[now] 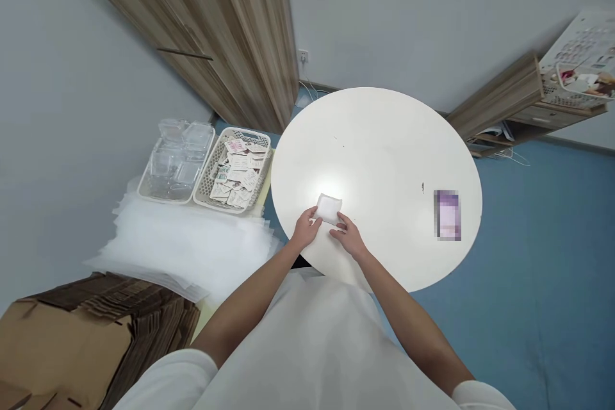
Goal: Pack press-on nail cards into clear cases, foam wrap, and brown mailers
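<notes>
A small white packet (329,209), apparently wrapped in thin foam sheet, is at the near left part of the round white table (379,141). My left hand (306,229) grips its left edge between thumb and fingers. On the opposite side, my right hand (350,235) has its fingertips on the right edge, the thumb a little lower. What is inside the wrapping is hidden.
A blurred purple item (448,215) lies at the table's right. Left of the table are a basket of printed cards (237,173), a basket of clear plastic boxes (177,160), stacked white foam sheets (177,243) and flattened cardboard boxes (62,352). A wooden cabinet (240,32) stands behind.
</notes>
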A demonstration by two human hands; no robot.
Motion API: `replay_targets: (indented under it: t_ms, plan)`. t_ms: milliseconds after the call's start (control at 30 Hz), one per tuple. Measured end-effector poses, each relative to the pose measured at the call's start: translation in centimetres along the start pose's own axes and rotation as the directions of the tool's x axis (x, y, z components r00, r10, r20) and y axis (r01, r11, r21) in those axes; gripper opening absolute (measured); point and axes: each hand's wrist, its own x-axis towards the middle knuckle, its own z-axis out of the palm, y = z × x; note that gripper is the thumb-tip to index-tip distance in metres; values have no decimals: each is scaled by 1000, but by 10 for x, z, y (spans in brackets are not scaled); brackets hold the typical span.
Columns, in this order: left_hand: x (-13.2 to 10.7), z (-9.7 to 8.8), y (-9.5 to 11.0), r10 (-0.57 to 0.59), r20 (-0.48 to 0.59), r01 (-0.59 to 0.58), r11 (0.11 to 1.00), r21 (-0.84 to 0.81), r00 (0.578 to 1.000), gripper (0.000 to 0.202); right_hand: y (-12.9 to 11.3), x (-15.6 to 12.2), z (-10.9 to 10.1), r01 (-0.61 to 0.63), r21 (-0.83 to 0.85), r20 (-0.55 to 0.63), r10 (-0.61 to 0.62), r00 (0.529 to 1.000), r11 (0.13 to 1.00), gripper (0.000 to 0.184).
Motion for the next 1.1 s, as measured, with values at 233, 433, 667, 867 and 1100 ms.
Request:
replay_targets:
  t_ms: [233, 433, 667, 867, 1100]
  plan:
    - [42, -69, -6, 7, -104, -12, 999, -51, 995, 43, -46, 54, 64, 102, 11, -26, -101, 995, 995, 59]
    - [74, -98, -8, 7, -155, -23, 994, -102, 988, 43, -66, 88, 91, 117, 22, -47, -116, 992, 993, 57]
    - [89, -109, -6, 11, -127, -37, 979, -199, 992, 46, -80, 106, 97, 114, 32, -59, -112, 992, 993, 59]
    - [87, -109, -9, 34, -108, -50, 986, -156, 994, 48, -83, 106, 97, 120, 18, -67, -119, 991, 993, 59]
    - [84, -108, -6, 67, -143, -82, 991, -104, 988, 47, -83, 102, 95, 131, 23, -76, -129, 989, 991, 60]
